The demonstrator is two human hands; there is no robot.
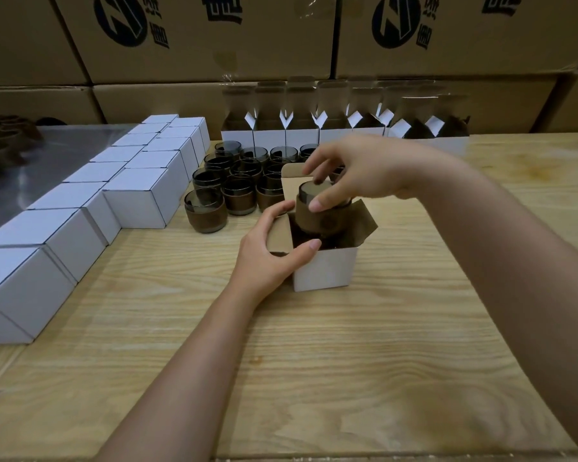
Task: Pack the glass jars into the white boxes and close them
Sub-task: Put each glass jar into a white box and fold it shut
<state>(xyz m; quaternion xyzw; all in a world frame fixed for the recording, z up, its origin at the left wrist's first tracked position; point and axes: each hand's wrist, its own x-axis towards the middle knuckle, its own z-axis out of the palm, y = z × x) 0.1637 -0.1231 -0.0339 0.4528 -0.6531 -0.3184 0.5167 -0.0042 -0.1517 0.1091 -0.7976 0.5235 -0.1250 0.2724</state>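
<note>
One glass jar [316, 210] with a brown band sits half inside the open white box [327, 270] in the middle of the wooden table [347, 355], the right hand [357, 175] holding its top and the left hand [269, 251] gripping the box's side flap.

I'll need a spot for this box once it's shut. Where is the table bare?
Bare wood lies in front of the open box, between the forearms, and between the closed boxes and the left hand. The far right, beyond the right hand, is free too. Crowded: the jars behind the box, and the row of open boxes at the back.
</note>
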